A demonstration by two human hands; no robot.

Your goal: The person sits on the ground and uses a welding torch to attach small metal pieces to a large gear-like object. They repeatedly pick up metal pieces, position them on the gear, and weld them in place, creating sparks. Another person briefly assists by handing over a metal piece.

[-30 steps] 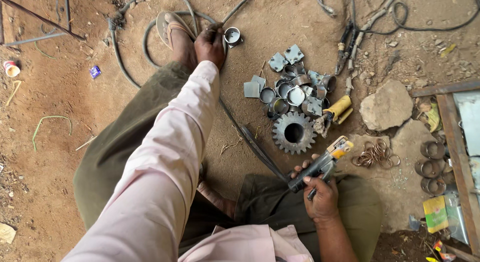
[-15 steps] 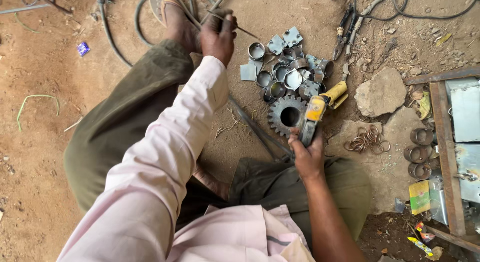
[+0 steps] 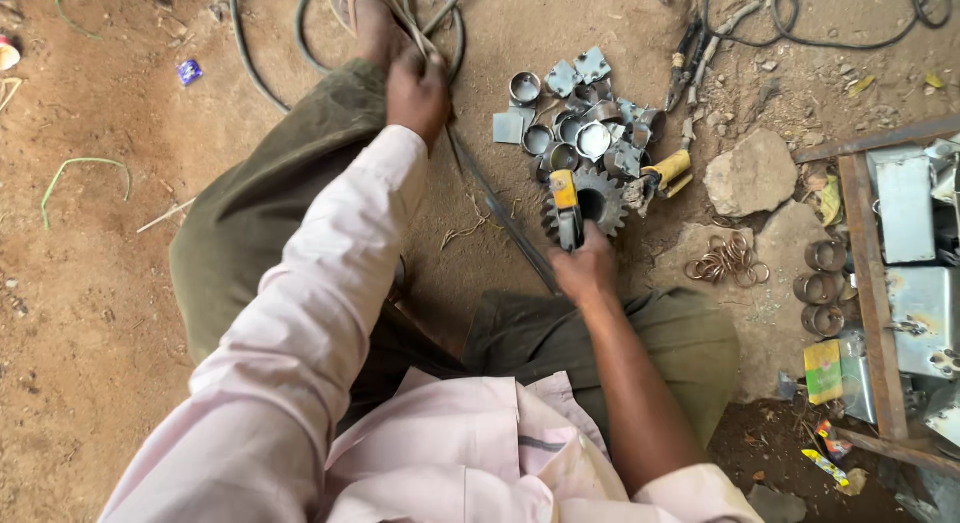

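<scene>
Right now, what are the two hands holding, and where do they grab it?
The right hand grips a yellow-and-black tool by its lower handle end. The left hand closes around thin rods at their upper end.

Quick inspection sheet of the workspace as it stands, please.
Surface: bare dirt ground.
Job's things: yellow-and-black tool in right hand, over gear; thin rod held by left hand.
Clutter: metal cups and plates, wire rings, stone.
Hands: both closed, gripping.
Cables: black loops by the foot; more top right.
Surroundings: wooden tray of metal parts on the right.
</scene>
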